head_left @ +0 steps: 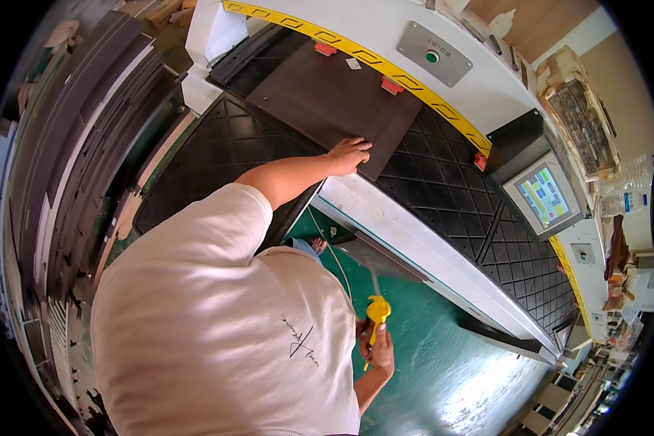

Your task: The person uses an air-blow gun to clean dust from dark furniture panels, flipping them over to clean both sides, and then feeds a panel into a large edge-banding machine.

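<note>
Pressing flat, the left hand (347, 155) fingers spread on the near edge of a dark brown sheet (334, 94) lying on the black grid-patterned machine bed (450, 189). Right hand (380, 354) fingers wrap tight around a yellow air blow gun (376, 314), down over the green floor (443, 363).

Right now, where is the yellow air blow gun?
In the head view, lower right of centre: the yellow air blow gun is gripped in the right hand, above the green floor.

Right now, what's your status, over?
Left hand resting on dark sheet on the machine bed. Right hand gripping yellow blow gun, low over green floor. Nothing blocking the sheet.
</note>
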`<action>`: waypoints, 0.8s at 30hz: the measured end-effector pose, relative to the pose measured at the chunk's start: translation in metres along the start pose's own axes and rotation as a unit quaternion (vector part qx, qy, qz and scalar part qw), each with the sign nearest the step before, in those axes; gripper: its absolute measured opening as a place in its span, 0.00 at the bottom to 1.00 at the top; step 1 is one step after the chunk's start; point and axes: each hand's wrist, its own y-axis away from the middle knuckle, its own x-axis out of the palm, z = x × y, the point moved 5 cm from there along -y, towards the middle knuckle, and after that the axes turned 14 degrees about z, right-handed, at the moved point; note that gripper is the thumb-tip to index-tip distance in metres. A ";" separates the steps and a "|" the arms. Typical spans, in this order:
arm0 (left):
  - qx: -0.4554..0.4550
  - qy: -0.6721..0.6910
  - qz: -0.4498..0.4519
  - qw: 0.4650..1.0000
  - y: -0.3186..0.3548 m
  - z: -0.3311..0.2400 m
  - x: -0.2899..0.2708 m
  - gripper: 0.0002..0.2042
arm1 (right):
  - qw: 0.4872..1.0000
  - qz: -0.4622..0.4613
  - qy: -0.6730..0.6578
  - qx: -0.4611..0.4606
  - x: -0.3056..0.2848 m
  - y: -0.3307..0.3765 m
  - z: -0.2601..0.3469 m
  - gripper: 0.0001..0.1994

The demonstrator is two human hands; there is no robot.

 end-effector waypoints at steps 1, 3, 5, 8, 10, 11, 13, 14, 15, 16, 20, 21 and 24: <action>0.001 0.005 0.001 1.000 -0.002 -0.002 -0.001 0.18 | 0.999 -0.033 -0.025 -0.032 0.002 -0.004 0.005 0.34; 0.008 0.021 -0.004 1.000 -0.001 -0.005 -0.005 0.18 | 0.986 -0.103 -0.104 -0.078 -0.007 -0.005 -0.001 0.32; 0.003 0.030 -0.006 1.000 0.001 0.002 -0.007 0.18 | 0.997 -0.043 -0.049 -0.050 -0.005 -0.004 0.000 0.32; 0.015 0.037 -0.019 0.999 0.003 0.000 -0.004 0.18 | 1.000 0.003 -0.007 -0.005 -0.003 0.002 -0.007 0.32; 0.020 0.029 -0.013 0.999 0.000 -0.001 -0.003 0.19 | 0.999 -0.018 -0.030 -0.017 0.001 0.000 -0.015 0.32; 0.014 0.029 -0.009 0.999 0.002 0.001 -0.003 0.19 | 0.999 -0.028 -0.038 -0.022 0.001 -0.003 -0.016 0.33; 0.006 0.029 -0.006 1.000 0.005 0.003 -0.003 0.19 | 0.999 -0.018 -0.037 -0.029 0.004 -0.005 -0.014 0.33; 0.009 0.027 -0.006 1.000 0.001 0.002 -0.005 0.18 | 0.999 -0.017 -0.039 -0.034 0.006 -0.005 -0.013 0.33; 0.012 0.026 -0.007 1.000 -0.001 0.000 -0.006 0.18 | 0.998 -0.012 -0.044 -0.037 0.005 -0.005 -0.016 0.33; 0.015 0.025 -0.003 1.000 -0.001 -0.002 -0.005 0.18 | 0.998 -0.008 -0.048 -0.039 0.003 -0.005 -0.023 0.32; 0.013 0.023 -0.014 1.000 0.002 0.002 -0.003 0.19 | 0.997 0.011 -0.052 -0.053 -0.005 -0.007 -0.024 0.34; 0.011 0.022 -0.016 1.000 0.000 -0.001 -0.003 0.19 | 0.996 -0.004 -0.066 -0.061 -0.006 -0.005 -0.023 0.34; 0.010 0.029 -0.030 0.999 0.001 -0.001 -0.001 0.19 | 0.994 -0.033 -0.067 -0.074 -0.008 -0.003 -0.017 0.35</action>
